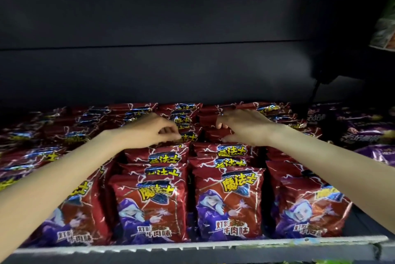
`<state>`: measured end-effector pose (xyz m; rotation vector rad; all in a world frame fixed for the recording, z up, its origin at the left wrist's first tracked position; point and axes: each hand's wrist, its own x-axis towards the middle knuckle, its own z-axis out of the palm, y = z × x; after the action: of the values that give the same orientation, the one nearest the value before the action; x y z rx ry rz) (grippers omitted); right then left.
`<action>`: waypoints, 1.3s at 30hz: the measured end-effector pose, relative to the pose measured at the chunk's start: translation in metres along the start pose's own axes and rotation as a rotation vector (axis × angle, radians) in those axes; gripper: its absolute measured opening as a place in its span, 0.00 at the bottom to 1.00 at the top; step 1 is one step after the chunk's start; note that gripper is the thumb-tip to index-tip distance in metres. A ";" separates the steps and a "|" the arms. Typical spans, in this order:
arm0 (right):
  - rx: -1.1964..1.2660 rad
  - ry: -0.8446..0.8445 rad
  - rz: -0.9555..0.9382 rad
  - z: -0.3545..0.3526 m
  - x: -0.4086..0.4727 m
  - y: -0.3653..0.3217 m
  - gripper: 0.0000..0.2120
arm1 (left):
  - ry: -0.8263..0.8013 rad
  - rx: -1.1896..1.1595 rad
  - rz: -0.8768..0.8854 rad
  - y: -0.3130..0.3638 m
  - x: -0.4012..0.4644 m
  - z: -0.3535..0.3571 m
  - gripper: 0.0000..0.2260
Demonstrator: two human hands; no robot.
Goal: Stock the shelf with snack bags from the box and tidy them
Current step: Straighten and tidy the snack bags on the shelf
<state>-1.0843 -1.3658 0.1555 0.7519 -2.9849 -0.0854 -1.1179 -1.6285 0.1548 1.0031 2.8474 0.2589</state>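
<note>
Both hands reach deep over the red snack bags [229, 204] that fill the shelf [192, 244] in rows across the lower frame. The left hand [158, 132] pinches a bag top at frame centre; the right hand [241, 127], fingers curled, grips another, probably to straighten the back rows. No box shows.

"魔法士", probably "牛肉味", on snack bags [229, 204]
</note>
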 end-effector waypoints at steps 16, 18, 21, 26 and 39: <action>-0.043 0.142 -0.093 0.000 -0.002 -0.013 0.17 | -0.135 0.348 0.063 0.003 0.011 0.000 0.16; -0.010 0.055 -0.102 0.003 -0.006 -0.018 0.16 | -0.098 0.316 0.081 0.002 0.009 0.005 0.17; 0.163 -0.075 -0.110 0.005 -0.011 -0.017 0.15 | -0.032 0.236 0.073 0.000 0.007 0.013 0.19; 0.298 -0.159 -0.138 0.004 -0.026 -0.008 0.22 | 0.062 0.181 0.066 0.010 0.014 0.023 0.18; 0.179 -0.165 -0.106 0.007 -0.020 -0.001 0.17 | 0.136 0.067 0.017 0.010 0.006 0.011 0.18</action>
<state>-1.0663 -1.3572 0.1479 0.9673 -3.1384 0.1232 -1.1143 -1.6157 0.1461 1.0611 2.9888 0.2434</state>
